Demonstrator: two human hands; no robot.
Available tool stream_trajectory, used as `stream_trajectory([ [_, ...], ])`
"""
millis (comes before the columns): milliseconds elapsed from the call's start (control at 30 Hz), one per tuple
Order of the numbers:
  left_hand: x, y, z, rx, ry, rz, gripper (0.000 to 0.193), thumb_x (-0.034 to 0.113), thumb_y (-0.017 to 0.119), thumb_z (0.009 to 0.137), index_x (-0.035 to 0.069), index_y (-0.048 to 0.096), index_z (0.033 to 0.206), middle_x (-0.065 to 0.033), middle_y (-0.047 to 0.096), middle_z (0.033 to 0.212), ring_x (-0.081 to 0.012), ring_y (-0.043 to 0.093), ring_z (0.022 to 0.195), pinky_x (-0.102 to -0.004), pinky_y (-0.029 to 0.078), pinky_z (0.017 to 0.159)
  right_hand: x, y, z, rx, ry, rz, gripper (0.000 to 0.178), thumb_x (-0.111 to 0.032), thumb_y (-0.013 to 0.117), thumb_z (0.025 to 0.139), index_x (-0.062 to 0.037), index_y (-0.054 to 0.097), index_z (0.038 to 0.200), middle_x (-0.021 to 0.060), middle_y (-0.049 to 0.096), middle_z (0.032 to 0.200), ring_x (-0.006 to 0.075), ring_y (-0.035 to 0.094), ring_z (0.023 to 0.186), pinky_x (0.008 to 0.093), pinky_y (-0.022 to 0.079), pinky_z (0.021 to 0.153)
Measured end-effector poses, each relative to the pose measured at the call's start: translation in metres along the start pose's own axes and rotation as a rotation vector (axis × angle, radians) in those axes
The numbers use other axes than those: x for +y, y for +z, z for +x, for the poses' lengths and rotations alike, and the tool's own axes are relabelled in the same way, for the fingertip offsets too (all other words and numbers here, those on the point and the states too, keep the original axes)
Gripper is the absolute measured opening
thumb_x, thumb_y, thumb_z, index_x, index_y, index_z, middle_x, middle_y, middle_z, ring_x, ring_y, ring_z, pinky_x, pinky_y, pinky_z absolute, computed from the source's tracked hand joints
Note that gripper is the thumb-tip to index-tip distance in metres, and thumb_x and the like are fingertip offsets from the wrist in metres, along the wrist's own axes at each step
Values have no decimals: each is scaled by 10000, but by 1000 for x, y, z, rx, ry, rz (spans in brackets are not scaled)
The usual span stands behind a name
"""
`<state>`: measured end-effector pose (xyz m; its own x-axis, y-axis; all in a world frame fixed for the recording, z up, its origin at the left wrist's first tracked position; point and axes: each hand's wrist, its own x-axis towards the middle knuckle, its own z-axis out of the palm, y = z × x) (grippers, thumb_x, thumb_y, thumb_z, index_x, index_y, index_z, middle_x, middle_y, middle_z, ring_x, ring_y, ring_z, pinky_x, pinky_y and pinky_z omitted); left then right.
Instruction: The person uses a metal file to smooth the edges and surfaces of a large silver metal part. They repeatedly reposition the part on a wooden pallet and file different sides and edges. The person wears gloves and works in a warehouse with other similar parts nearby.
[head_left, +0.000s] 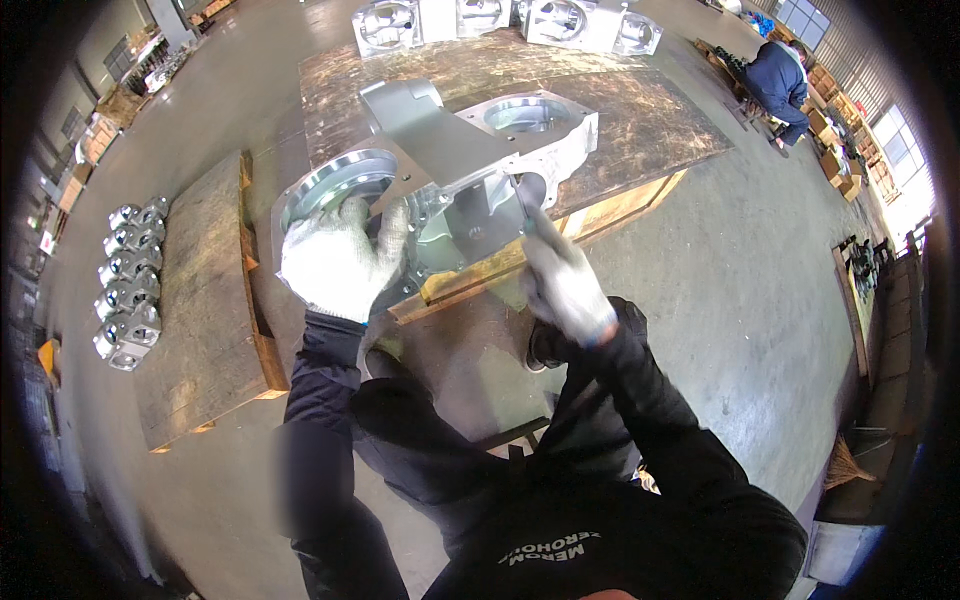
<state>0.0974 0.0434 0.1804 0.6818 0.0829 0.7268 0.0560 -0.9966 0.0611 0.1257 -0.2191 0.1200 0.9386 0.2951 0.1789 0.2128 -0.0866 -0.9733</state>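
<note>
Left hand (335, 258), in a white knit glove, is spread flat against my big grey metal casting (440, 170), beside its round flange; pressing, not clasping. Right hand (562, 282), also gloved, is closed on a thin tool (522, 205) poked into the casting's cavity. The casting sits at the near edge of a wooden pallet table (650, 120). Shiny small castings (130, 290) in a row far left. Cardboard boxes (830, 140) stacked far right, near a crouching person (780, 80).

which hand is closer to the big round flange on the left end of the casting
Left. The left hand rests against the round flange; the right hand is at the casting's other side, apart from it.
</note>
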Motion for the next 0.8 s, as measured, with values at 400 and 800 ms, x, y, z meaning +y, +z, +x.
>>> stream_trajectory([
  [400,2,-3,3,51,29,-73,365,438,740,867,102,803,995,-103,781,937,-299,749,840,-407,576,831,-21,-5,-13,-36,546,182,610,-238,530,1052,-73,366,1616,15,545,791,107,544,668,273,479,612],
  [800,0,0,1,-9,21,-54,305,368,728,900,129,804,1073,-94,772,906,-316,739,815,-418,588,816,-5,-2,-27,-43,385,268,634,-215,507,1046,-9,323,1616,111,644,1067,102,570,733,252,521,691],
])
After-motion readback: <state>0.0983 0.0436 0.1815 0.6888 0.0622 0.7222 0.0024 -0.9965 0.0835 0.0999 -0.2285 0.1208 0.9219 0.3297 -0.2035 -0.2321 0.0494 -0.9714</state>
